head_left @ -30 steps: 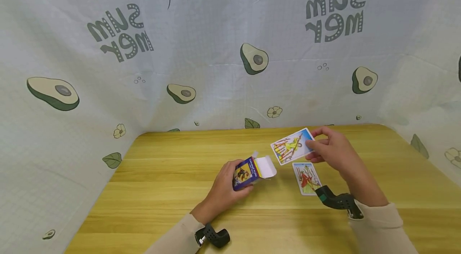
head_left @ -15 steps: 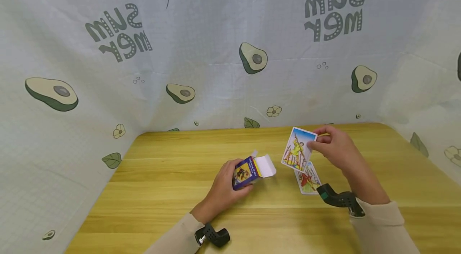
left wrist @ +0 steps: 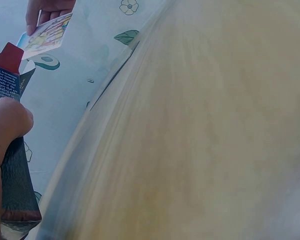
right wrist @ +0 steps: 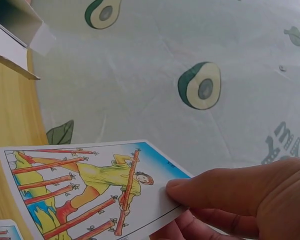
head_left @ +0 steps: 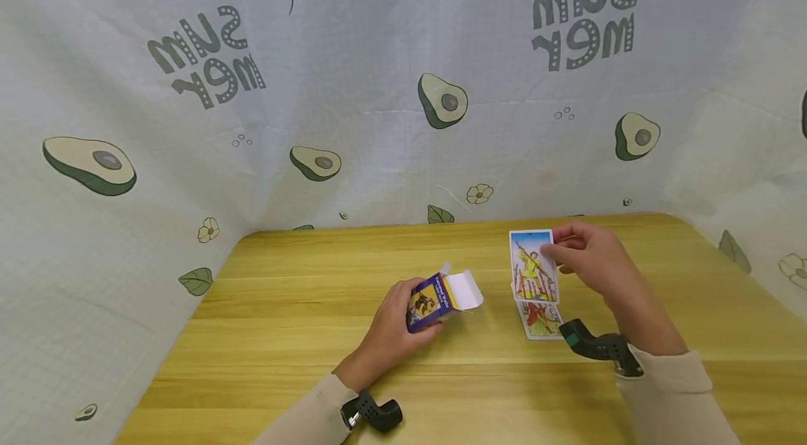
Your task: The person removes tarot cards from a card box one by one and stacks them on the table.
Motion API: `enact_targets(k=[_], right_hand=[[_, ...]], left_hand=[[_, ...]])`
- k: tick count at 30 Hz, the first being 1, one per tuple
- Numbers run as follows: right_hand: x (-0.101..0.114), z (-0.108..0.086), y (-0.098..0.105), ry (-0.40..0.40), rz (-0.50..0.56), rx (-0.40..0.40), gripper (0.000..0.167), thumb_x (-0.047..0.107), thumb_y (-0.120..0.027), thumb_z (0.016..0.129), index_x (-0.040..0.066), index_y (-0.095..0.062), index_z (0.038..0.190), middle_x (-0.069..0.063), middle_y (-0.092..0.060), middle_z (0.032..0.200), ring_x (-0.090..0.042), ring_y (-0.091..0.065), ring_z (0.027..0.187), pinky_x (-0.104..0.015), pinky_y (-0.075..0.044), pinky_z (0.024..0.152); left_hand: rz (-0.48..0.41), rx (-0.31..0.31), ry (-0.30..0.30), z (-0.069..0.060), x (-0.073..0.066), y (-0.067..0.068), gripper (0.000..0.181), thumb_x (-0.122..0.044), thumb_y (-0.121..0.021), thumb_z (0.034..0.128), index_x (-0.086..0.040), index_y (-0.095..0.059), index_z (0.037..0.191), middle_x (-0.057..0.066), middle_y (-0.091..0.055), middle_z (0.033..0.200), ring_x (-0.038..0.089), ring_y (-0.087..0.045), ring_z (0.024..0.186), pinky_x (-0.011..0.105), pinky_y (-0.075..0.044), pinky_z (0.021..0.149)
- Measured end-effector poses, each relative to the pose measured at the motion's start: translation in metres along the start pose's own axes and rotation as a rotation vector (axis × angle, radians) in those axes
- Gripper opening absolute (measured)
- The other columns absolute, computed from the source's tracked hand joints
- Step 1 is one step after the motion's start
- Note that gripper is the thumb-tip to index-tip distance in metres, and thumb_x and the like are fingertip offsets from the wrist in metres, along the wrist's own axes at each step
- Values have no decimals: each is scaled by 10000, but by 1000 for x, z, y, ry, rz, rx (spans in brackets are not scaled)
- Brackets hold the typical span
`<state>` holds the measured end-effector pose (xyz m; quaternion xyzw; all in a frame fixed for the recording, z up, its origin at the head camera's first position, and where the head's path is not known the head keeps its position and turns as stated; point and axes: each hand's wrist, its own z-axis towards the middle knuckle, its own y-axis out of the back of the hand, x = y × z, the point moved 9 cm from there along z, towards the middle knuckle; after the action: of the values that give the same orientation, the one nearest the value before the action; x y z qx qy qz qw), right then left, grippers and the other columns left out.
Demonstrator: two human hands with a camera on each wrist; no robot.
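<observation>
My left hand (head_left: 391,340) grips a purple tarot card box (head_left: 430,305), its white end flap folded out to the right. The left wrist view shows the thumb across the dark side of the box (left wrist: 17,170). A tarot card (head_left: 532,266) with a figure in yellow holding a staff is pinched at its right edge by my right hand (head_left: 599,263). In the right wrist view the thumb presses on that card's (right wrist: 100,190) face. Below it lies a second tarot card (head_left: 540,322) with a red-clothed figure, its upper part covered in the head view.
Both hands are over a yellow wood-grain table (head_left: 302,319). Behind it hangs a pale cloth (head_left: 378,80) printed with avocados, leaves and mirrored lettering, reaching the table's back edge. A black camera is strapped on each wrist.
The right hand has turned the held card from slanted to nearly upright and brought it over the upper part of the lying card. The left hand and box stay in place.
</observation>
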<state>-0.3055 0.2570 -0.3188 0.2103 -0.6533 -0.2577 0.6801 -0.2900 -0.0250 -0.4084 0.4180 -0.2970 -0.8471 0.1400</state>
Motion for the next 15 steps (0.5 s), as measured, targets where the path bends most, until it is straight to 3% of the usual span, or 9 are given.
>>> enact_targets(k=[15], right_hand=[[-24,7,-1,-48,1,39,368,202,-636,937,-67,-526,1161,-268,-637,1073,-280,-605,834,-333,-521,739]], left_hand=[[-12,9,24,1,-1,0,723,-297,-798,787,-122,-422,1379,48,-539,1218,123,-497,1012,302,-467,848]])
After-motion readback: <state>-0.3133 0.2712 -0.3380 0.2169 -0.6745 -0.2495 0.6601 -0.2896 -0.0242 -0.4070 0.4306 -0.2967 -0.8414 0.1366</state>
